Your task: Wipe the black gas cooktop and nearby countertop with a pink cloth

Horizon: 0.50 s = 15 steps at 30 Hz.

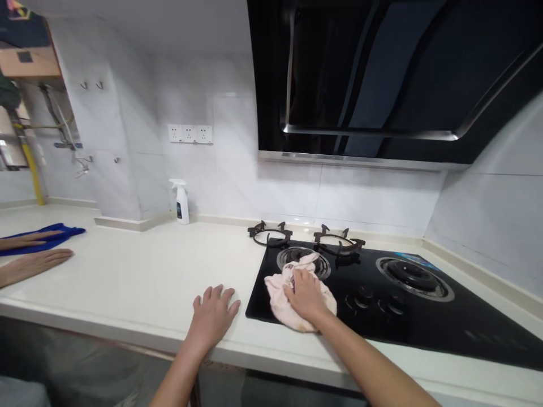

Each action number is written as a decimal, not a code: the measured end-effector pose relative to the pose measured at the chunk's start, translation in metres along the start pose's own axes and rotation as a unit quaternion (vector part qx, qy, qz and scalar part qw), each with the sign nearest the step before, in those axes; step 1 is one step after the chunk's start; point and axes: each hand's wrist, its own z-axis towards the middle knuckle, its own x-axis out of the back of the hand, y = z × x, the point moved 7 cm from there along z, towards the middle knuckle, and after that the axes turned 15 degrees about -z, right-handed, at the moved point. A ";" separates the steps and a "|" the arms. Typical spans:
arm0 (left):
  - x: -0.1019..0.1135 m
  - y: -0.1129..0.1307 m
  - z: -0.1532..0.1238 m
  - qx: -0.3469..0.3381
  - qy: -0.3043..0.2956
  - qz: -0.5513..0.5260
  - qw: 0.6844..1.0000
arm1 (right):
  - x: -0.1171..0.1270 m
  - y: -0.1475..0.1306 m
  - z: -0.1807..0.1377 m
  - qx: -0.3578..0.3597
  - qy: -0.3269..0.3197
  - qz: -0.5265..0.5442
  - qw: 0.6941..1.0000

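Observation:
My right hand (306,295) presses a pale pink cloth (282,302) against the front left of the black glass gas hob (424,328). The cloth is bunched under the fingers and partly covers the left burner (322,265). My left hand (214,314) rests palm down on the white countertop (148,282), fingers spread, just left of the hob's edge. It holds nothing. Two control knobs (363,297) sit to the right of the cloth. Behind the cloth, two dark pan supports (267,234) are off the burners, at the hob's back edge.
A white spray bottle (182,203) stands against the back wall. At far left, another person's hands (38,263) lie on the counter, one on a blue cloth (55,236). A black range hood (360,85) overhangs the hob. The right burner (416,277) has no pan support.

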 end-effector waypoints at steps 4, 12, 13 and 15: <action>0.001 0.000 0.000 -0.001 0.004 0.010 1.000 | -0.001 -0.057 -0.005 0.077 0.006 0.068 0.995; 0.001 -0.019 0.001 0.001 0.038 -0.101 0.994 | 0.021 -0.085 -0.014 0.196 0.090 0.227 0.950; 0.005 -0.025 0.000 -0.002 0.064 -0.152 0.986 | 0.027 -0.080 -0.019 0.208 0.102 0.239 0.943; 0.014 -0.034 -0.004 -0.009 0.113 -0.247 0.962 | 0.037 -0.073 -0.033 0.263 0.110 0.259 0.923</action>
